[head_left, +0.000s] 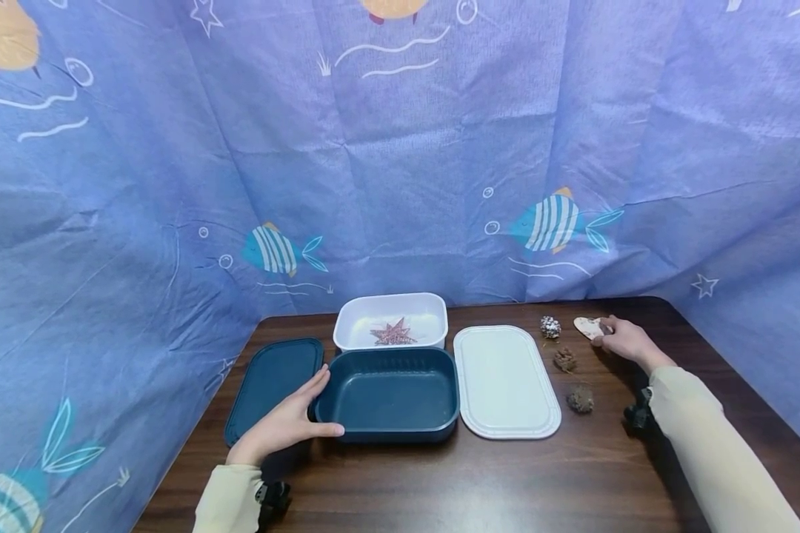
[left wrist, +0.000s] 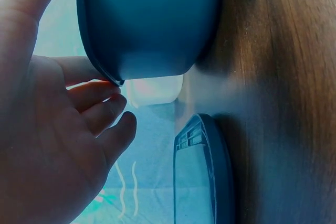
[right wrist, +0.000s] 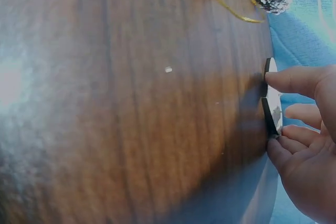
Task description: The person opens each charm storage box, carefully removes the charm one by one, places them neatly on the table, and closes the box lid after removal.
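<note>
My left hand (head_left: pixel 285 423) grips the left end of a dark blue rectangular container (head_left: pixel 390 400), thumb at its front rim and fingers toward the back corner. In the left wrist view, the fingertips hook at the rim of this container (left wrist: pixel 152 30). At the far right of the table, my right hand (head_left: pixel 630 343) pinches a flat, pale piece with brown markings (head_left: pixel 587 326). The right wrist view shows this piece's dark edge and notched outline, with the thumb and fingers at its two ends. Part of it is hidden behind the hand.
Behind the blue container stands a white container (head_left: pixel 347 318) holding a pink glittery star (head_left: pixel 393 332). A dark blue lid (head_left: pixel 273 377) lies left, a white lid (head_left: pixel 507 381) right. A silvery-white pinecone (head_left: pixel 550 326) and two brown ones (head_left: pixel 564 360) sit beyond it. A fish-print curtain (head_left: pixel 400 185) hangs behind.
</note>
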`<state>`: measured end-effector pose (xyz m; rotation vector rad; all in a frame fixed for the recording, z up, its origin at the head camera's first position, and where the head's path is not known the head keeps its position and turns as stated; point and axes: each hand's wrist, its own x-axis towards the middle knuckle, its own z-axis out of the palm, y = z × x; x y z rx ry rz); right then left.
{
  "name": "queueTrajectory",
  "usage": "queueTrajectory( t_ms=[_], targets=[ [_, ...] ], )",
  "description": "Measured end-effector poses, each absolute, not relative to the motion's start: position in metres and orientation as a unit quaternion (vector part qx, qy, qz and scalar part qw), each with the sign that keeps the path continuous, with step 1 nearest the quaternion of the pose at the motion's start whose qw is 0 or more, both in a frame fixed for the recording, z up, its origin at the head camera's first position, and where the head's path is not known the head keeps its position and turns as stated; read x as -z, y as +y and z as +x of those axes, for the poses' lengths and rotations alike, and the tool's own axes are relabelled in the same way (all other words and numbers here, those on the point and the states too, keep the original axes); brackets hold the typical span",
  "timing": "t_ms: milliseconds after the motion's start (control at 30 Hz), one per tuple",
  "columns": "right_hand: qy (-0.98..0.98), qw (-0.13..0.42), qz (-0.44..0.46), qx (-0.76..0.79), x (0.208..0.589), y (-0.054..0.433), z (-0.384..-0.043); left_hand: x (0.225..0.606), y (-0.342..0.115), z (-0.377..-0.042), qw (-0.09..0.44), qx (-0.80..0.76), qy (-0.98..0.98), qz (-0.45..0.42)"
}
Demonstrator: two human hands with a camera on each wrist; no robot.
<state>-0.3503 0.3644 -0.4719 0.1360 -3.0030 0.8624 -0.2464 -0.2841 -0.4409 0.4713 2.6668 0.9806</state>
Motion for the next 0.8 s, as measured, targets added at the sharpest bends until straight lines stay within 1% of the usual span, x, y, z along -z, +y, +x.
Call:
queueTrajectory(
  t_ms=[233,367,533,633,800],
  targets=[
    [-0.961,0.002,0.037,-0.275,0.456,0.360,-0.355,0.443,-0.285,-0.247,0.123,-0.332,0.920,0.166],
    [-0.954,-0.017,0.019,-0.300,0.442,0.354,-0.362,0.442,-0.285,-0.247,0.124,-0.335,0.919,0.165],
    [-0.954,-0.032,0.027,-0.297,0.423,0.339,-0.374,0.440,-0.285,-0.246,0.125,-0.342,0.917,0.165],
    [-0.960,-0.026,0.043,-0.277,0.410,0.327,-0.382,0.440,-0.285,-0.246,0.123,-0.341,0.917,0.167],
    [-0.962,0.001,0.081,-0.262,0.396,0.305,-0.397,0.441,-0.285,-0.245,0.119,-0.338,0.918,0.169]
  ],
)
